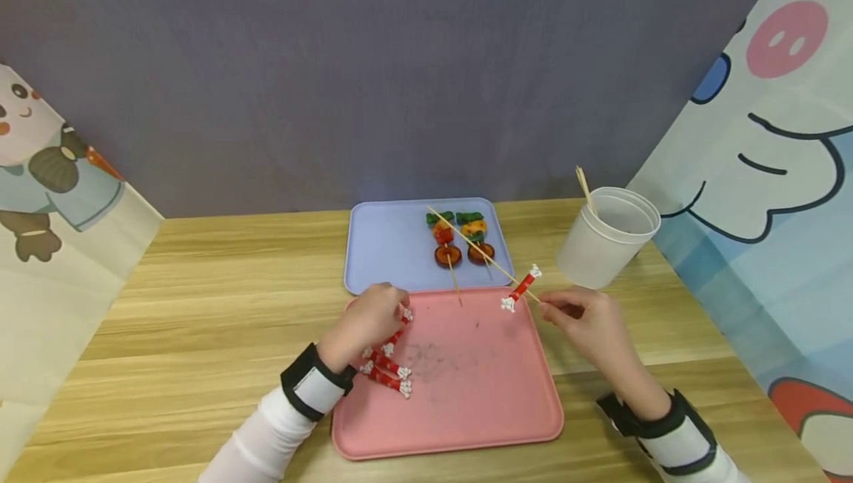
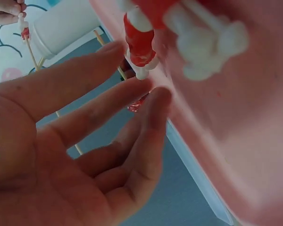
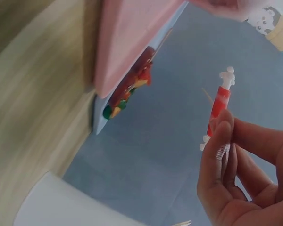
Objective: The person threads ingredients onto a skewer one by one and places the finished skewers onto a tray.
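Note:
My right hand (image 1: 589, 324) pinches a thin wooden skewer (image 1: 472, 244) near its lower end, just right of the pink tray (image 1: 466, 409). Crosswise on that skewer sits a red roll with white knobbly ends (image 1: 522, 290), close to the fingertips. Over the tray's upper left, my left hand (image 1: 369, 320) reaches down to another red-and-white roll (image 2: 140, 44); its thumb and fingertips (image 2: 153, 99) come right at the roll's white end, with the fingers loosely bent. Several similar rolls (image 1: 386, 379) lie below that hand, partly covered by it.
Behind the pink tray, a lavender tray (image 1: 386, 242) bears two loaded skewers with green, red or yellow, and brown pieces (image 1: 481, 253). A white tub (image 1: 603, 246) with several bare skewers (image 1: 585, 188) stands right. A grey panel (image 1: 400, 83) closes off the back.

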A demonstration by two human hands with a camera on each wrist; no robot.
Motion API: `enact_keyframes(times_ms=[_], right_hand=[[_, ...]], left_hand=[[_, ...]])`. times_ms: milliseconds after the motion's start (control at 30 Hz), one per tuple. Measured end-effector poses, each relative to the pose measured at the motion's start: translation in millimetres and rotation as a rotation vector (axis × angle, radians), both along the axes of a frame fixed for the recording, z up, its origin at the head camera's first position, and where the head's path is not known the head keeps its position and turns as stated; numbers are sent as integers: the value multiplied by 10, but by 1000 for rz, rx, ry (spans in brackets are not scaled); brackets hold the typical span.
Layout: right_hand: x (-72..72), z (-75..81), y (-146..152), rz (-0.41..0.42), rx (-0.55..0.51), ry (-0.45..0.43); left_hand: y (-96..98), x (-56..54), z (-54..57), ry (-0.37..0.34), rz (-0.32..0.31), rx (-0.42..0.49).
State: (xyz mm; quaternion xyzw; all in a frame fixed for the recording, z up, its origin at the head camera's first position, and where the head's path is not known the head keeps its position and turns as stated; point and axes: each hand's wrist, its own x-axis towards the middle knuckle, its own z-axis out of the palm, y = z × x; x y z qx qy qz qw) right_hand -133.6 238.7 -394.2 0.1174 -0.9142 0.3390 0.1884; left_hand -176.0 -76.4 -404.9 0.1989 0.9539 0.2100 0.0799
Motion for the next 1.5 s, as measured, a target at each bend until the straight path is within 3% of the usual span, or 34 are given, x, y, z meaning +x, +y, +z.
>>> enact_keyframes(times_ms=[133, 633, 967, 1267, 1500], right_hand=[[18, -13, 62, -22, -5, -27], [-1, 1, 130, -69, 32, -42], [-8, 3, 121, -69, 16, -63], [-25, 0, 114, -69, 29, -74], [-25, -28, 110, -61, 26, -85]], left_hand=[[10, 18, 1, -30, -18, -44], [37, 25, -27, -43, -42, -34], [18, 2, 40, -107, 40, 50], [-21, -10, 108, -43, 40, 114], [-64, -26, 118, -40, 71, 200]])
